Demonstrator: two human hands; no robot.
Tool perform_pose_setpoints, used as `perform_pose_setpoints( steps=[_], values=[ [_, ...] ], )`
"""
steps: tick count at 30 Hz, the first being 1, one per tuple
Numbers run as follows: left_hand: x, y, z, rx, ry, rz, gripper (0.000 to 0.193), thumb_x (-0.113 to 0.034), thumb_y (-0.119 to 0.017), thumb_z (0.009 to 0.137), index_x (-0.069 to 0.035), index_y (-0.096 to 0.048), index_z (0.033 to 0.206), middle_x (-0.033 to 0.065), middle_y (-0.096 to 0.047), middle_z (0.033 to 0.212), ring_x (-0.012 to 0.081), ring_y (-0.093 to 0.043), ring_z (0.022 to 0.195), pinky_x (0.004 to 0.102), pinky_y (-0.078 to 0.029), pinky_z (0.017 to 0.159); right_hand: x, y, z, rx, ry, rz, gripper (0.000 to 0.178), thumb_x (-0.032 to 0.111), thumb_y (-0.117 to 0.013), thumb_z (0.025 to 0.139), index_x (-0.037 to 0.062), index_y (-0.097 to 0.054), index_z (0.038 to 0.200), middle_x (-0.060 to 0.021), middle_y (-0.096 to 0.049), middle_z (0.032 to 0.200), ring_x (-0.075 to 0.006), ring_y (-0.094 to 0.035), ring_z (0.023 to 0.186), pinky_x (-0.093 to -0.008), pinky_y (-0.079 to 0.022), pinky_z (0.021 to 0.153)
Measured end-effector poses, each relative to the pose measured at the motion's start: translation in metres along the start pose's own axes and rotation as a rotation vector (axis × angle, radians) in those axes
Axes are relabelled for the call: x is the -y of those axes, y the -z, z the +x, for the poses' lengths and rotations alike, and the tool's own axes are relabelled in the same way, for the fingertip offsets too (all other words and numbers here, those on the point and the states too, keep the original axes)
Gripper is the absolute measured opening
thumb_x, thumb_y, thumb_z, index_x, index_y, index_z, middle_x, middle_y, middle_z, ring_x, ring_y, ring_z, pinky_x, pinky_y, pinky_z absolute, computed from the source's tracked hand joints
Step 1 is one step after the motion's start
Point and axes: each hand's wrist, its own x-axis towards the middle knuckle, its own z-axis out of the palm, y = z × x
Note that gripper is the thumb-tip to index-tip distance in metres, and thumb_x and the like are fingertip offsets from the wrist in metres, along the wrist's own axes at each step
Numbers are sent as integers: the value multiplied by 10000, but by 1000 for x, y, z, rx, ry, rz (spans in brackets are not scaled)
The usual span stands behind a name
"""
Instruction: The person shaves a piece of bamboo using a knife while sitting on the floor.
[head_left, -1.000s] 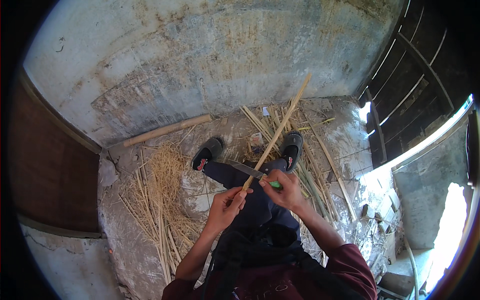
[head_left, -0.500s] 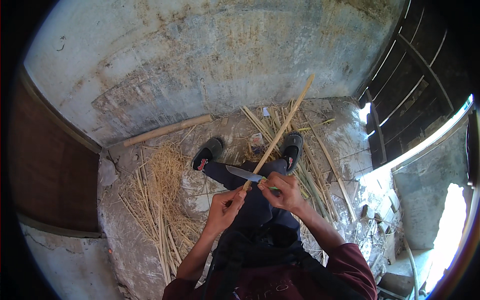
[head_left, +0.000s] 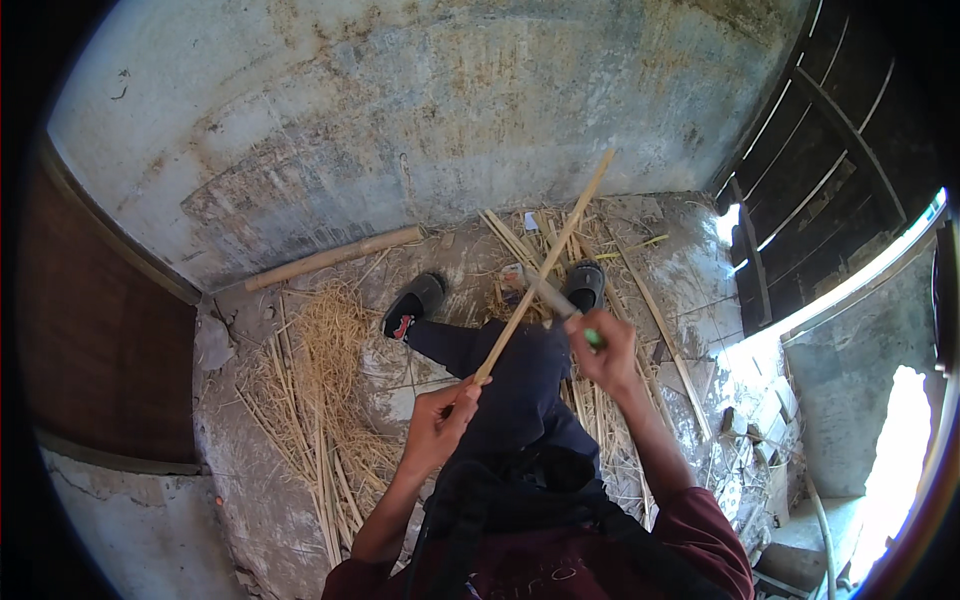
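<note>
A long, pale bamboo strip slants up and away to the right above my legs. My left hand is closed round its near end. In my right hand is a knife, its green handle partly showing between the fingers. The blade, smeared by motion, reaches up and left to the strip around its middle; whether it touches or only overlaps it I cannot tell.
Straw-like shavings and thin strips heap left of my feet. More bamboo strips lie by my right shoe. A round pole rests along the wall. Broken rubble is at the right.
My right hand has moved the knife away from me and to the right, from near the strip's held end to around its middle. The left hand stays nearly in place.
</note>
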Motion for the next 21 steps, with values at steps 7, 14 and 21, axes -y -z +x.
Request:
perform_pose_setpoints(
  steps=[7, 14, 21],
  values=[
    [9, 5, -4, -19, 54, -21, 343, -217, -623, 1126, 13, -728, 1358, -93, -469, 720, -6, -391, 633, 210, -300, 540, -10, 10, 3, 20, -214, 35, 146, 86, -800, 950, 16, -672, 955, -139, -741, 833, -282, -736, 681, -362, -530, 614],
    [16, 4, 0, -57, 36, 36, 318, -207, -664, 1099, -23, -752, 1342, -72, -551, 727, -8, -469, 655, 197, -340, 551, 12, 15, 8, 133, -296, 98, 230, 127, -819, 941, 19, -637, 1030, -130, -751, 852, -296, -762, 742, -366, -557, 652],
    [5, -11, 8, -23, 36, 46, 357, -235, -656, 1107, 3, -726, 1364, -67, -545, 746, 5, -465, 659, 206, -359, 577, 42, -6, 13, 236, -40, 144, 165, 109, -821, 931, 22, -689, 978, -113, -765, 892, -320, -773, 771, -384, -579, 651]
  ],
)
